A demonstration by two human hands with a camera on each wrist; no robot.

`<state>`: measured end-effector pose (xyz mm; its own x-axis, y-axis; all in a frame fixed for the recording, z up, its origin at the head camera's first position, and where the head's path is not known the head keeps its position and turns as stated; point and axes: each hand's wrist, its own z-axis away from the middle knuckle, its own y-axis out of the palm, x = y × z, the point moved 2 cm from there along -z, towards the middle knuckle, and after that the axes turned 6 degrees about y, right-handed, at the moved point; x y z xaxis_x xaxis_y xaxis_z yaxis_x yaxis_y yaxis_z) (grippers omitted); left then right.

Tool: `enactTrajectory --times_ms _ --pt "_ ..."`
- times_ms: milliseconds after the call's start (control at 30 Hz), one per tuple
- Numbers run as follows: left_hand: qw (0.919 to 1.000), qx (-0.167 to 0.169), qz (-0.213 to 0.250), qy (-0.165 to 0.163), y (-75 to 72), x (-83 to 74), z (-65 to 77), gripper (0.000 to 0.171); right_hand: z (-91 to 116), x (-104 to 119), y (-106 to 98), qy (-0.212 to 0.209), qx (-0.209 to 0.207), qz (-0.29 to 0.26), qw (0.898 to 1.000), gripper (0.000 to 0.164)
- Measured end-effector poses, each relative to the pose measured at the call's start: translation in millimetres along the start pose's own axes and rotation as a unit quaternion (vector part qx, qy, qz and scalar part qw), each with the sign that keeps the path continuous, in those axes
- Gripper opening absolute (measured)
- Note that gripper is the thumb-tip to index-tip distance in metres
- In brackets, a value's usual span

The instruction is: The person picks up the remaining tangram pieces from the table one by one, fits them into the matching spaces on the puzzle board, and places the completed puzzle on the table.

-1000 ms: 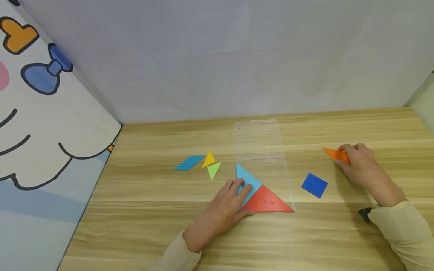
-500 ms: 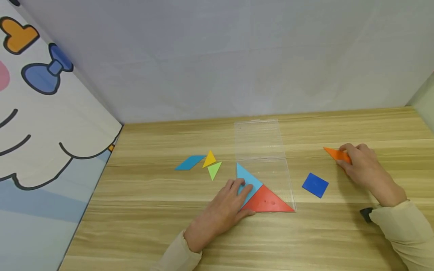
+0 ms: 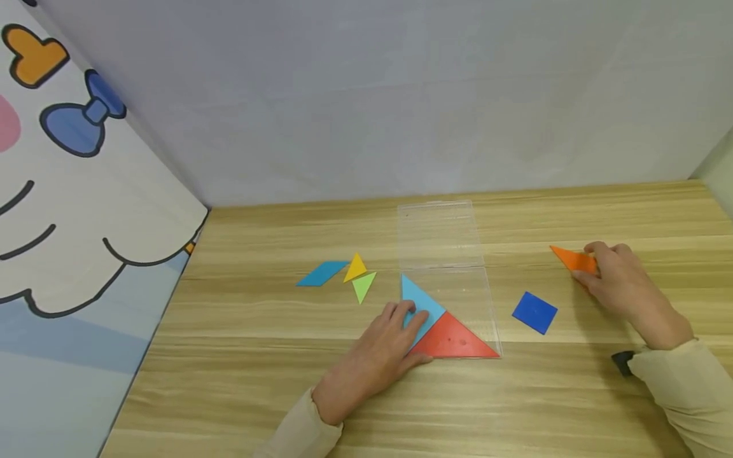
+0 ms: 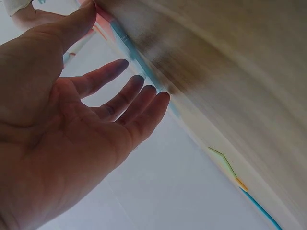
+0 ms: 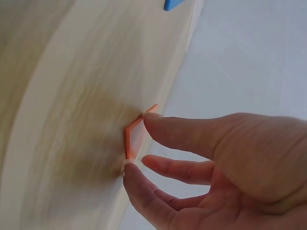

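In the head view, my left hand (image 3: 386,346) rests its fingertips on a light blue triangle (image 3: 420,296), its thumb at the lower edge of a red triangle (image 3: 455,340). Both triangles lie side by side over the near half of a clear hinged case (image 3: 478,289). The left wrist view shows the fingers (image 4: 156,108) gently bent and spread. At the right, my right hand (image 3: 627,286) pinches an orange triangle (image 3: 575,261) by its edges. Thumb and a finger sit at opposite edges of the orange triangle (image 5: 138,136) in the right wrist view, low at the table surface.
A dark blue square (image 3: 535,312) lies between the case and my right hand. Left of the case are a teal parallelogram (image 3: 322,273), a yellow triangle (image 3: 356,268) and a green triangle (image 3: 363,286). The clear lid (image 3: 436,232) lies flat behind, on the wooden table (image 3: 246,375).
My right hand has shifted very slightly right with the orange triangle in its grip. The left hand stays on the triangles; the whole head view has drifted a little.
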<state>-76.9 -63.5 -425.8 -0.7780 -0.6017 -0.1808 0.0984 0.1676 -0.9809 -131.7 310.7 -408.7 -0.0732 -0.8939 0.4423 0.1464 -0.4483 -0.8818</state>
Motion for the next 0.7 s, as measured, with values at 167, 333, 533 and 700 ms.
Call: enactTrajectory --times_ms 167,333,533,700 --pt "1.0 -0.006 -0.003 0.001 -0.6 -0.7 0.3 0.061 1.0 -0.7 -0.5 0.007 0.001 0.003 1.0 0.049" --pt "1.0 -0.008 -0.002 0.001 -0.7 -0.7 0.3 0.061 0.7 -1.4 -0.1 0.007 -0.003 0.004 1.0 0.047" --pt "1.0 0.0 0.001 -0.001 0.6 0.5 -0.4 0.062 -0.1 -0.8 0.5 -0.002 -0.014 0.005 1.0 0.042" --pt "1.0 0.002 0.002 -0.004 0.7 0.4 -0.5 0.061 -0.9 0.6 1.6 -0.018 -0.03 0.0 0.999 0.036"
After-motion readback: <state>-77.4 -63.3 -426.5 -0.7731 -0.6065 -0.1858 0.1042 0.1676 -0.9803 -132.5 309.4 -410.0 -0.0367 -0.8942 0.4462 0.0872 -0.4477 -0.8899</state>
